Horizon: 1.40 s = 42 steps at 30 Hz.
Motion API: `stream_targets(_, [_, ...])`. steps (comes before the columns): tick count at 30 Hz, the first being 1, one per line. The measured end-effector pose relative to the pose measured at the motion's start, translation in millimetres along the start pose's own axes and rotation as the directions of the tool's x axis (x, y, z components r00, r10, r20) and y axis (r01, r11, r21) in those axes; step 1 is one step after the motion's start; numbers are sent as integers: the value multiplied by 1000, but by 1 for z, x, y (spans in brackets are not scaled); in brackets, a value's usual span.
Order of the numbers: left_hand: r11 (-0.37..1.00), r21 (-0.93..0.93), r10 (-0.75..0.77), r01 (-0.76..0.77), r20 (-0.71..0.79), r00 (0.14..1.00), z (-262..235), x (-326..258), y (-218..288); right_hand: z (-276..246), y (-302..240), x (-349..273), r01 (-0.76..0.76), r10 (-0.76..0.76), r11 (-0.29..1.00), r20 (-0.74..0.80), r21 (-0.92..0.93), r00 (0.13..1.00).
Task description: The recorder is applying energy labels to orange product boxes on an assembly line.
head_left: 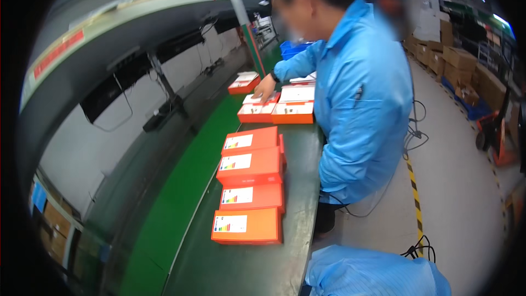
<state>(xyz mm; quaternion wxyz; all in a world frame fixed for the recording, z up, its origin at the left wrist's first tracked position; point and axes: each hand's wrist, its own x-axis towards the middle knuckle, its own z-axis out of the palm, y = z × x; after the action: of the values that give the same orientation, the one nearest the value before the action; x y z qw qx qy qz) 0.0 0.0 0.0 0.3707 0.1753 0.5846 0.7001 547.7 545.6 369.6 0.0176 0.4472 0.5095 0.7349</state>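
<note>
Neither of my hands shows in the head view. Light blue cloth of my own work clothing (pixel 378 271) fills the lower edge, right of the bench. Closest to it on the bench lies an orange-red box (pixel 249 226) with a white label. Beyond it, more closed boxes of the same kind (pixel 252 164) form a row, some overlapping. Farther along stand open orange boxes with white inserts (pixel 293 111). A co-worker in a blue jacket (pixel 364 98) reaches one hand (pixel 266 87) to an open box.
The dark workbench (pixel 241 271) runs away from me beside a green strip (pixel 164 235). An overhead shelf (pixel 126 27) spans the left. Blue bins (pixel 293 49) stand past the co-worker. Cables (pixel 419 131) hang behind them. Cardboard cartons (pixel 460 66) and a pallet jack (pixel 496 137) are at right.
</note>
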Motion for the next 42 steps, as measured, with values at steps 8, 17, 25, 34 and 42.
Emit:
stream_targets(8, [972, -233, 1, 16, 73, 997, -32, -30, -5, -201, -82, -175, -97, 119, 480, 45, 872, 992])
stream_targets(17, [974, -167, 153, -154, -22, 988, 4, -49, 8, -378, -232, -334, -315, -270, -283, 240, 906, 933])
stream_targets(25, [979, -120, 162, -165, -33, 986, 20, -67, 15, -401, -268, -358, -401, -322, -338, 295, 851, 899])
stream_targets(34, [982, -83, 166, -167, -17, 986, 29, -72, 18, -405, -285, -371, -445, -327, -361, 336, 820, 883])
stream_targets(42, [981, -122, 154, -150, 20, 988, 24, -64, 19, -402, -297, -374, -471, -321, -384, 364, 794, 874])
